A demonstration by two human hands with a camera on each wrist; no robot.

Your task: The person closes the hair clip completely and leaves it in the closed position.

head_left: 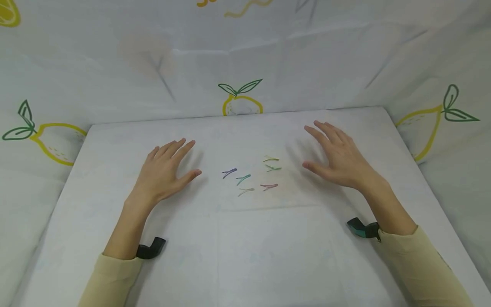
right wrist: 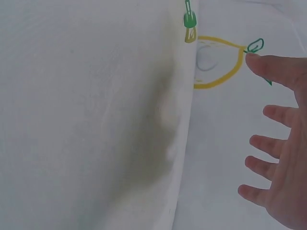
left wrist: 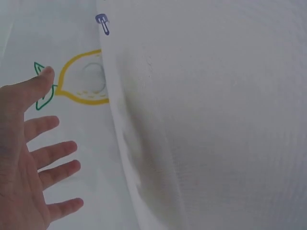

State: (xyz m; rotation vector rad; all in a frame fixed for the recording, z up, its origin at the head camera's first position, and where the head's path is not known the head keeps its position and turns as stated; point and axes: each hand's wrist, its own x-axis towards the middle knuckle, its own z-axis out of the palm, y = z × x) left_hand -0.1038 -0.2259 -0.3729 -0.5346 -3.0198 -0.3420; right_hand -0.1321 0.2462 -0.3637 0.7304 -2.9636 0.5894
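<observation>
Several coloured safety pins, their arms spread apart, lie on the white tabletop (head_left: 268,251) between my hands. A purple pin (head_left: 229,172), a teal pin (head_left: 244,178) and a pale pin (head_left: 247,190) form the left group. To the right lie a pink pin (head_left: 270,186), a green pin (head_left: 274,168) and a yellow pin (head_left: 272,159). My left hand (head_left: 163,172) hovers left of them, nearest the purple pin, fingers extended and holding nothing. On the other side my right hand (head_left: 339,157) is held likewise, nearest the green and yellow pins.
White cloth printed with lemons (head_left: 243,105) hangs behind the table and at both sides. A dark wrist device (head_left: 151,248) is worn on the left wrist, another device (head_left: 362,228) on the right. A faint crease (head_left: 268,208) crosses the tabletop in front of the pins.
</observation>
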